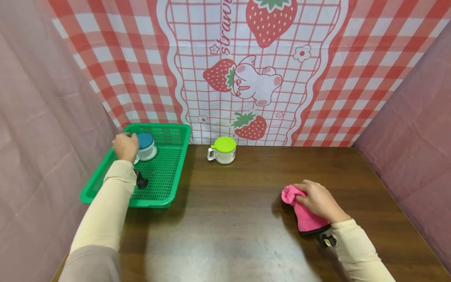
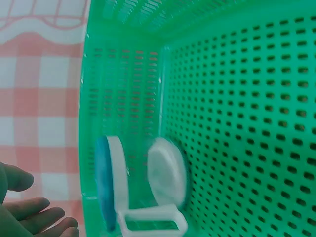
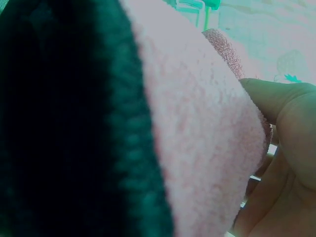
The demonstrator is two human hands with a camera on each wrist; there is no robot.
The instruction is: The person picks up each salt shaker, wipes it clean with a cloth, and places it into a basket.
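A clear jar with a blue lid and white handle [image 1: 146,145] stands in the green basket [image 1: 179,172] at the left. Beside the jar, over the basket's left side, is my left hand [image 1: 125,146]. The left wrist view shows that hand's fingers [image 2: 42,215] loosely extended, apart from the blue lid [image 2: 103,182], with nothing held. On the right, my right hand [image 1: 318,199] grips a pink cloth [image 1: 310,219] with dark edging, one end of it rolled or bunched. The cloth [image 3: 202,128] fills much of the right wrist view, hiding some fingers.
A similar jar with a lime-green lid [image 1: 224,150] stands on the brown table [image 1: 218,219] near the back, right of the basket. A checked strawberry-print cloth [image 1: 260,78] hangs behind. Pinkish curtains [image 1: 408,129] border both sides.
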